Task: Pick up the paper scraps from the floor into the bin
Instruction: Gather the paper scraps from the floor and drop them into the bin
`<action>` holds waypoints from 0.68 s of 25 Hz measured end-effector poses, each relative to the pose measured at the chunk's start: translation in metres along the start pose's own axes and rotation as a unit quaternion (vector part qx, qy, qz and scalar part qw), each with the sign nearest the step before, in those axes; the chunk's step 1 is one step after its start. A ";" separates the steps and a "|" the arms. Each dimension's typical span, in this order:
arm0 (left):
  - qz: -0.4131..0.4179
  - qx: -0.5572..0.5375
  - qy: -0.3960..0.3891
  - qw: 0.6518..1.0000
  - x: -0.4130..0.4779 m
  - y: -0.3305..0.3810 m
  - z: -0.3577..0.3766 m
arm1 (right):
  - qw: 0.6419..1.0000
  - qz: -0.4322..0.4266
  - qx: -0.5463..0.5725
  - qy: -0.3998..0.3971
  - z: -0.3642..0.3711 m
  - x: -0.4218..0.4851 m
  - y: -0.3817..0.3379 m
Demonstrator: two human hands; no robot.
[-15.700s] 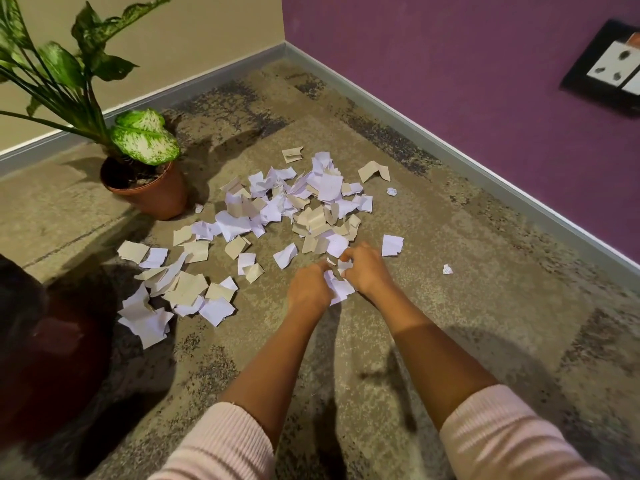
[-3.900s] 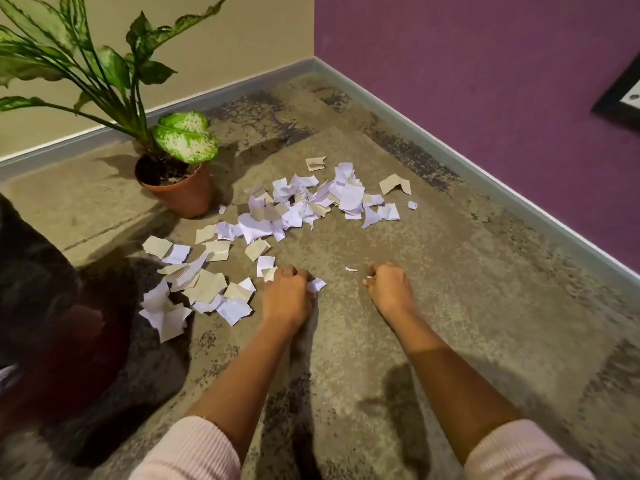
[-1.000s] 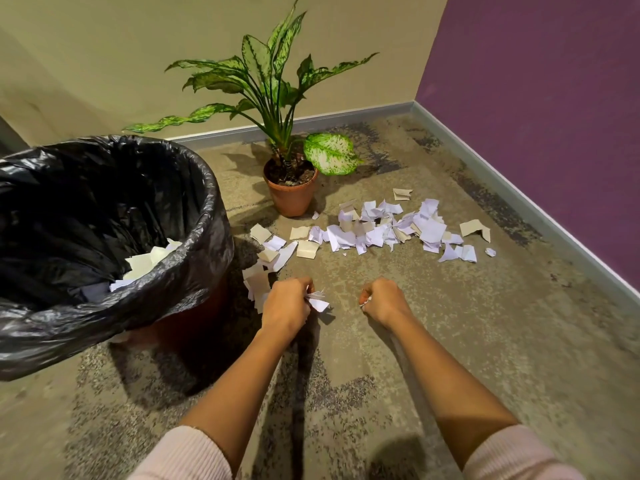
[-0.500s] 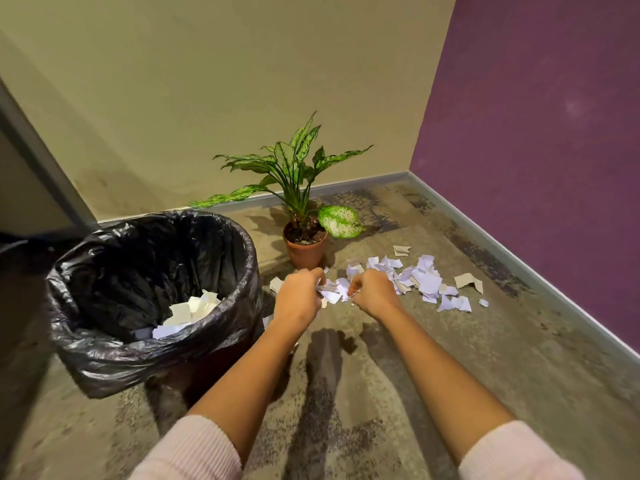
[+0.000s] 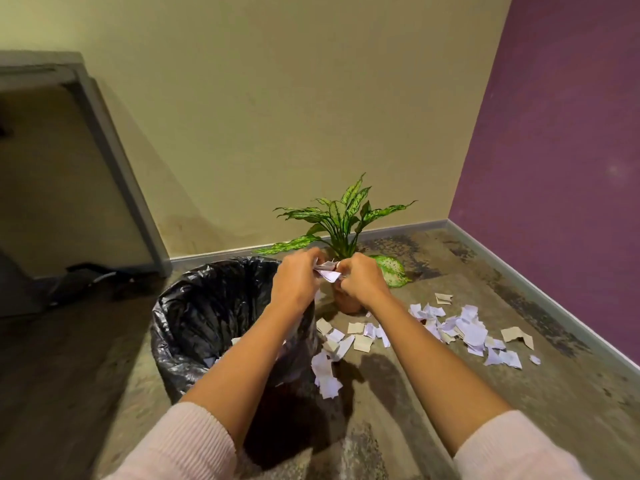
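Observation:
My left hand (image 5: 297,282) and my right hand (image 5: 360,282) are raised side by side, and between them they grip a small bunch of white paper scraps (image 5: 328,273). They hover over the right rim of the bin (image 5: 194,306), which is lined with a black bag and has some scraps inside. Several white and tan paper scraps (image 5: 464,329) lie on the carpet to the right of the bin, and more scraps (image 5: 327,375) sit close to its base.
A potted plant (image 5: 343,230) in a terracotta pot stands just behind my hands. A beige wall and a purple wall (image 5: 554,150) meet in the corner. A grey doorframe (image 5: 114,157) and a dark bag on the floor are at the left.
Both hands have lifted off the floor with the scraps and moved up and left over the bin's rim. My view has tilted up, showing more wall.

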State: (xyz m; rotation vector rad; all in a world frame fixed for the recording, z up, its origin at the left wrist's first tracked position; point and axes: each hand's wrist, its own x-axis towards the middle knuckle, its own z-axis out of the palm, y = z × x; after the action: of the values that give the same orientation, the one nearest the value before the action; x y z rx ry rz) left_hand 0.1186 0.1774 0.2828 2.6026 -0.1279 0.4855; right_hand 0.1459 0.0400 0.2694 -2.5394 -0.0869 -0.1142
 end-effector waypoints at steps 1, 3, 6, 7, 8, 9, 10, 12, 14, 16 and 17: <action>-0.015 -0.007 0.013 1.000 0.003 -0.008 -0.011 | 1.000 -0.010 0.002 -0.002 0.004 0.003 -0.012; -0.041 -0.004 0.025 0.999 0.006 -0.027 -0.030 | 0.999 -0.036 0.001 -0.009 0.013 0.008 -0.036; -0.073 0.023 0.031 0.997 0.003 -0.058 -0.046 | 0.997 -0.076 -0.010 -0.030 0.031 0.010 -0.067; -0.081 0.035 0.027 0.996 0.000 -0.068 -0.048 | 0.996 -0.083 -0.011 -0.037 0.037 0.009 -0.075; -0.089 0.050 0.021 0.995 -0.004 -0.078 -0.049 | 0.995 -0.086 -0.008 -0.045 0.044 0.008 -0.082; -0.098 0.065 0.013 0.993 -0.009 -0.087 -0.050 | 0.995 -0.088 -0.006 -0.053 0.050 0.007 -0.087; -0.106 0.077 0.005 0.991 -0.014 -0.095 -0.049 | 0.994 -0.091 -0.005 -0.061 0.056 0.005 -0.091; -0.116 0.098 -0.009 0.988 -0.021 -0.110 -0.049 | 0.992 -0.094 -0.005 -0.081 0.067 0.001 -0.095; -0.133 0.111 -0.024 0.985 -0.027 -0.121 -0.048 | 0.989 -0.096 0.000 -0.114 0.074 -0.002 -0.095; -0.155 0.119 -0.035 0.980 -0.031 -0.128 -0.048 | 0.986 -0.097 0.005 -0.135 0.078 -0.005 -0.093; -0.167 0.124 -0.043 0.977 -0.033 -0.130 -0.048 | 0.985 -0.099 0.003 -0.141 0.079 -0.006 -0.091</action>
State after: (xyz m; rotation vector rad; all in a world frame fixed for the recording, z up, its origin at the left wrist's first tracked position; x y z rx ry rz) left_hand 0.0957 0.3145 0.2525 2.8096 0.3600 0.2812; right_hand 0.1370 0.1596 0.2552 -2.5194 -0.4494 0.1692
